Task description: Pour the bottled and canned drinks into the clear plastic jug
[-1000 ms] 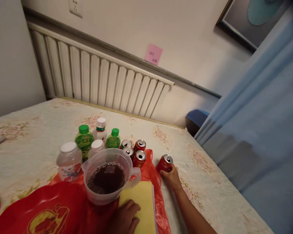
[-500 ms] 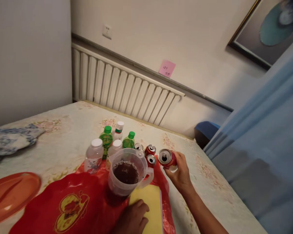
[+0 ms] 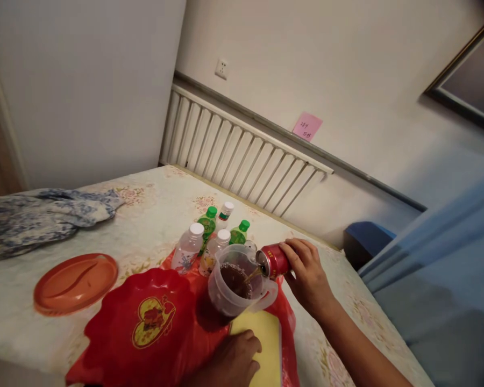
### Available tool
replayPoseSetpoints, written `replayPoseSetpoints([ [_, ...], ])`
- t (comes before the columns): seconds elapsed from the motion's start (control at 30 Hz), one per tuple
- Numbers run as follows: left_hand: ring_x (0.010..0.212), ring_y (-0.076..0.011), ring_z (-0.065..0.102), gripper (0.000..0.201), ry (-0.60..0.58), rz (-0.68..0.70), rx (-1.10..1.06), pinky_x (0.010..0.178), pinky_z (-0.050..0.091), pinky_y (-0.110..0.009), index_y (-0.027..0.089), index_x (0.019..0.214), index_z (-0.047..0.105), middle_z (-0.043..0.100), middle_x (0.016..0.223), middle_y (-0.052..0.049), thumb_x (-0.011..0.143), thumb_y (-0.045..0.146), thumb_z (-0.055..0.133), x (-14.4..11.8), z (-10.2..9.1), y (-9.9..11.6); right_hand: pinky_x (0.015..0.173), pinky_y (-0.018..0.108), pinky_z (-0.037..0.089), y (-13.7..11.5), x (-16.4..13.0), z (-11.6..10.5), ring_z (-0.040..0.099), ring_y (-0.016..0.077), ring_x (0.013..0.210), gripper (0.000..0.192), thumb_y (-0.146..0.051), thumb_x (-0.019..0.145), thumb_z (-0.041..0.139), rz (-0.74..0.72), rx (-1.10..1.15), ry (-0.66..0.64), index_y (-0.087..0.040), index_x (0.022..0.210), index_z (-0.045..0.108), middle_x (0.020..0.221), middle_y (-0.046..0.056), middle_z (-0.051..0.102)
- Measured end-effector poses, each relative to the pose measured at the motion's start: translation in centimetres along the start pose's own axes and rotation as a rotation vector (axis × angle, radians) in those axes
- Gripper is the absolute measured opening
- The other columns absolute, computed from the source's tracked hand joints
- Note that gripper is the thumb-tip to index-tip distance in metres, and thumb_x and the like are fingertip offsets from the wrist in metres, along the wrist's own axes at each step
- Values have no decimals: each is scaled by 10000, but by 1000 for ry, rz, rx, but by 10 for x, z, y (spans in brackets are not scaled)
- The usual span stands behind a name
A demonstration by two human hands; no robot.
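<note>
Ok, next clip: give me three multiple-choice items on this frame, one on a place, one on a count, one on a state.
1. Where does the left hand rest?
A. on the yellow pad
B. on the orange tray
C. on the pitcher's handle

2. How many bottles with green caps stand behind the pitcher?
A. none
B. two
C. five

3. How is the red can in the right hand held?
A. upright on the table
C. crushed flat
B. tipped, liquid running into the pitcher

Key: 1 A, its fingers lie on the pad's near edge; 2 B, two green caps show among white ones; 3 B, a thin stream falls from the can's mouth.
</note>
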State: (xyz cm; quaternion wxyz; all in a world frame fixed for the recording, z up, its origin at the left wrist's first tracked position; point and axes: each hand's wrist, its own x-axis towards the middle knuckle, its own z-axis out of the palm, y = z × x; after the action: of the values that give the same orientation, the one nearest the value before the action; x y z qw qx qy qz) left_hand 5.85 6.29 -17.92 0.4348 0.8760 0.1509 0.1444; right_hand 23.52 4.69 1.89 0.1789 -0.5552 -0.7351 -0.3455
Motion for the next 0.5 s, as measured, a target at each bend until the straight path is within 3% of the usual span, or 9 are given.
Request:
replayPoseSetpoints([
  [0.5, 987, -210, 616, 288, 5, -13, 21, 910, 472, -312, 221, 1032, 654, 655, 1079, -46, 788, 167, 510, -1, -8, 8, 1041, 550, 431, 3, 19, -20, 467, 305, 1195, 485, -83, 901, 574, -144, -92, -44, -201, 1362, 480, 1245, 134, 571],
])
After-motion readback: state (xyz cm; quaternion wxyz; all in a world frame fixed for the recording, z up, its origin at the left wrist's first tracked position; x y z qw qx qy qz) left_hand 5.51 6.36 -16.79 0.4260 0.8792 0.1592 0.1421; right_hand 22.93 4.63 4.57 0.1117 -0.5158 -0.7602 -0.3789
